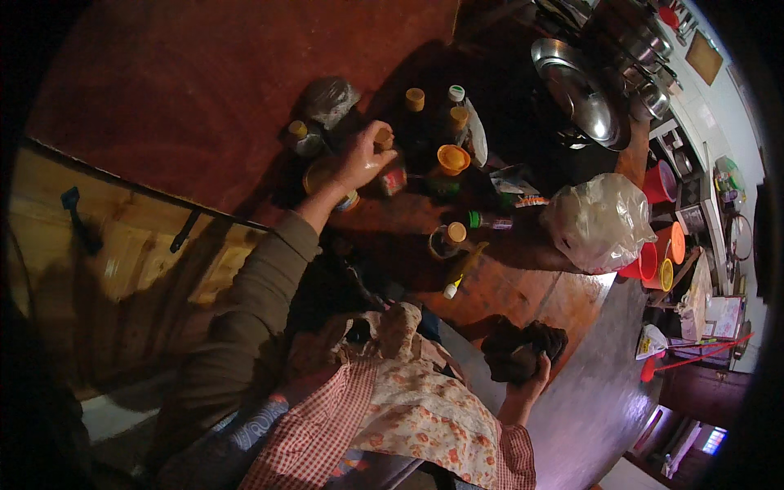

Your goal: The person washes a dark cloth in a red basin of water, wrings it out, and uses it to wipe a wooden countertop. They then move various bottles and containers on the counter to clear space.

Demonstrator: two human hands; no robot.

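My left hand (364,159) has its fingers around the tan cap (384,139) of a bottle among the seasoning containers. A red-labelled glass jar (393,180) is just below those fingers; whether the cap belongs to it is unclear. Beside my wrist is a round lidded container (318,174), partly covered by the forearm. A yellow-capped jar (304,139) and a plastic-wrapped container (331,101) are beyond it. Low on the right, my right hand (531,383) grips a bunched dark cloth (520,352) near the edge of the brown table (514,288).
Tan-capped bottles (415,99), an orange-topped container (453,159), a green-capped bottle (490,220) and a glass jar (450,239) crowd the table. A yellow-handled brush-like tool (462,275) lies near its edge. A filled plastic bag (600,223) and a large metal lid (579,92) are rightward.
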